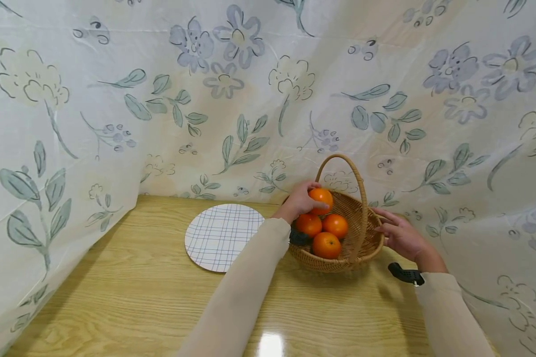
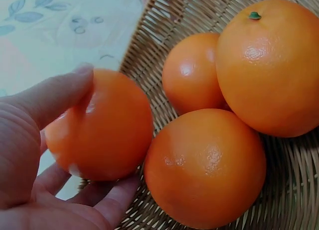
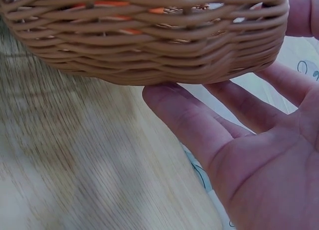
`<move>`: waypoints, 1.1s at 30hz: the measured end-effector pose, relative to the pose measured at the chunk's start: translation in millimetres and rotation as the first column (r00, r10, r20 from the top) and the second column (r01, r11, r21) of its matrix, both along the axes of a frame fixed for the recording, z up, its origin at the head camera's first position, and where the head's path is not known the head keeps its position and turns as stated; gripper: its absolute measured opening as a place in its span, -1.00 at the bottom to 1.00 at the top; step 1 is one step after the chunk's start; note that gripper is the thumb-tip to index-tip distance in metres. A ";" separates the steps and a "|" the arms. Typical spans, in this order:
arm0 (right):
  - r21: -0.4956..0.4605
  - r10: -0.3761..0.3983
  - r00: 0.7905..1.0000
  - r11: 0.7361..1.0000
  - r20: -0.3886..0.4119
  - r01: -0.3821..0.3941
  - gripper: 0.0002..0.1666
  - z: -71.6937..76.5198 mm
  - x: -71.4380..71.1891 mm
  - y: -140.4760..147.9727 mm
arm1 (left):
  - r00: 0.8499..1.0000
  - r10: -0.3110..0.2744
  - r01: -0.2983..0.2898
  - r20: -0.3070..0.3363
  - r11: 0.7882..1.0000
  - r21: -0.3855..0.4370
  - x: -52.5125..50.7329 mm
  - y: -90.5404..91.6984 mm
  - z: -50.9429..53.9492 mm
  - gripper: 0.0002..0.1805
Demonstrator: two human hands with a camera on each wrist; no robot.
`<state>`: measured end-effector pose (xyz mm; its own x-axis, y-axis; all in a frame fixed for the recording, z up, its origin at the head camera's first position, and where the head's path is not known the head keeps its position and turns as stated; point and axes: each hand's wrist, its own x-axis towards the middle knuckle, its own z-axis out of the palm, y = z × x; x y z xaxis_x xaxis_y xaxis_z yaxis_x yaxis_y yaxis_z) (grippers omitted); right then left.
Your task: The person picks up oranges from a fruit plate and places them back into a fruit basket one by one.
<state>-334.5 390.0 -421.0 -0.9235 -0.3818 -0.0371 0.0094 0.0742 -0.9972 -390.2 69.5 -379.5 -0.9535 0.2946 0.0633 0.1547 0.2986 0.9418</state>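
In the head view, a round wicker basket with a tall arched handle stands on the table. My left hand reaches over its left side and grips an orange, thumb on one side and fingers beneath. Beside that fruit, further oranges lie in the basket; one orange shows a small green stem end. On the basket's right side, my right hand holds the rim. The right wrist view shows its fingers touching the weave from below and outside.
Left of the basket lies a round white mat with a blue grid pattern, partly covered by my left sleeve. A floral curtain hangs behind and along both sides of the wooden table. A black strap is at the right wrist.
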 end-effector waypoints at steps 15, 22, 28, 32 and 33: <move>0.012 -0.027 1.000 1.000 -0.005 0.027 -0.22 1.0 22.6 -8.5 | 1.000 0.006 -0.007 -0.014 0.998 -0.063 14.2 0.2 0.4 -0.33; 0.032 -0.039 0.999 0.999 -0.012 0.039 -0.22 0.0 29.4 -10.8 | 1.000 -0.012 0.011 -0.012 0.999 -0.050 13.9 -6.3 -1.3 -0.44; -0.023 -0.023 0.999 0.999 -0.028 0.022 -0.27 -2.8 32.1 -8.7 | 0.998 -0.012 0.010 -0.062 1.000 -0.024 16.1 -17.0 4.5 -0.52; -0.034 -0.030 0.999 0.999 -0.027 0.029 -0.31 -4.1 32.8 -8.9 | 0.995 -0.028 0.027 -0.098 1.000 -0.015 21.8 -28.7 13.7 -0.55; -0.028 -0.030 0.999 0.999 -0.025 0.029 -0.30 -4.4 32.8 -9.3 | 0.994 -0.033 0.031 -0.105 0.999 -0.021 23.7 -32.3 16.2 -0.56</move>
